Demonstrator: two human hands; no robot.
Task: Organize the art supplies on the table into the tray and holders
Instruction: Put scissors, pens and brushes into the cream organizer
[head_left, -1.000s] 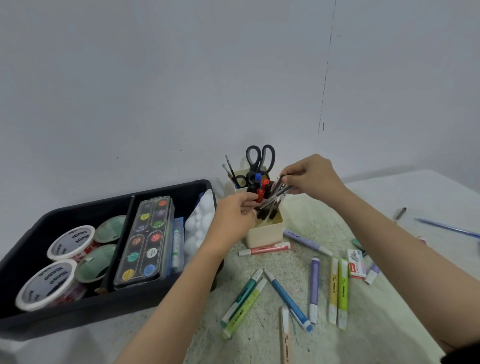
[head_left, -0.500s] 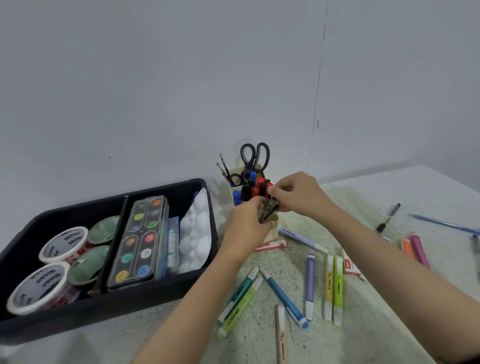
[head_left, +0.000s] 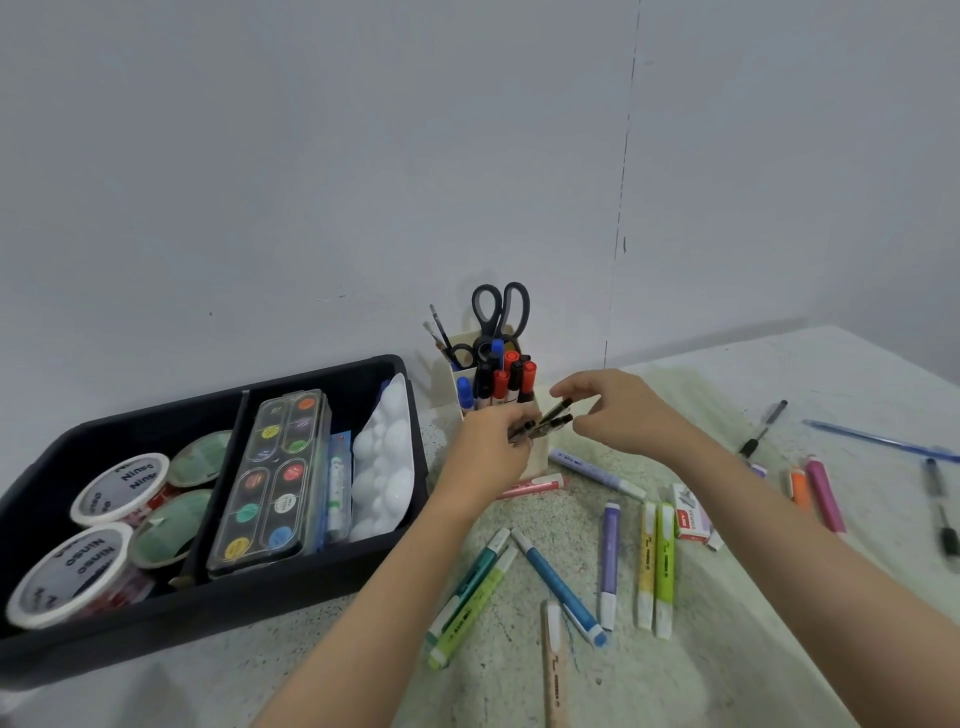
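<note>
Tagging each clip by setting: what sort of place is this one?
Probably a home or classroom craft table against a bare wall: a tray with a paint palette, a holder with scissors, and highlighters strewn around.

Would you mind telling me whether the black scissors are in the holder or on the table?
In the holder: the black scissors stand handles-up at the back of the cream holder.
</note>
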